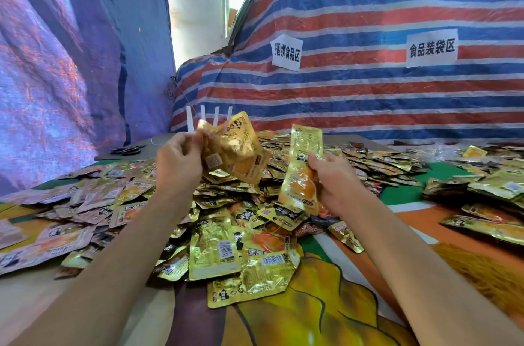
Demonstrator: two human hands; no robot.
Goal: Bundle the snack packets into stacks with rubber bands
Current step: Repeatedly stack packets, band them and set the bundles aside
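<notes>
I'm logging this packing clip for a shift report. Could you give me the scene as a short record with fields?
left hand: grips a few gold packets, held above the pile
right hand: grips one long packet, upright
pile: loose gold packets heaped on the table
scissors: far left, behind the pile
signs: two white paper signs on the striped tarp

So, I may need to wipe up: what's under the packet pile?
A printed cloth shows around the pile. Whatever lies directly beneath it is covered.
</notes>
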